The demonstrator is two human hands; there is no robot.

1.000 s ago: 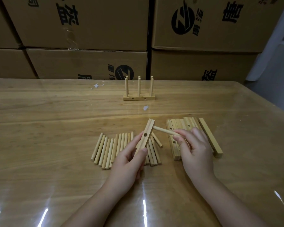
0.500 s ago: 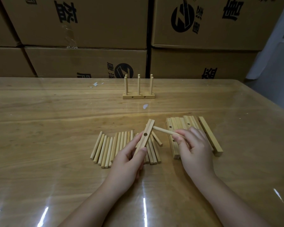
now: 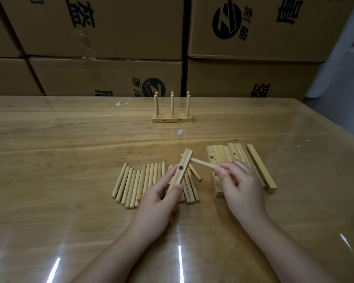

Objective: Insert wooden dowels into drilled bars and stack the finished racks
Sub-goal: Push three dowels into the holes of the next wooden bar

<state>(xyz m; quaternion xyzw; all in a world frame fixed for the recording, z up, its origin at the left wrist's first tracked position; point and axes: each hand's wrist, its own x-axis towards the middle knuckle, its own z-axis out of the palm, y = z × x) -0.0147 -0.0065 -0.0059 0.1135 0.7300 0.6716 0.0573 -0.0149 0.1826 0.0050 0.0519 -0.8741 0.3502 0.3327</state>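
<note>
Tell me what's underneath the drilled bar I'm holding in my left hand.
Under the drilled bar that the left hand holds, loose dowels lie in a row on the table. Bar and hand cover several, so their count is unknown.

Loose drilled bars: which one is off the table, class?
The bar that the left hand grips, tilted above the loose dowels, meeting the dowel pinched by the right hand. The others lie flat in a pile.

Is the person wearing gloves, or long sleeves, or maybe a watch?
No. The left hand and the right hand are bare, with no gloves, rings or bracelets. The left forearm and the right forearm are bare too, with no sleeve, watch or strap in view. The nails that show look short and unpainted.
</note>
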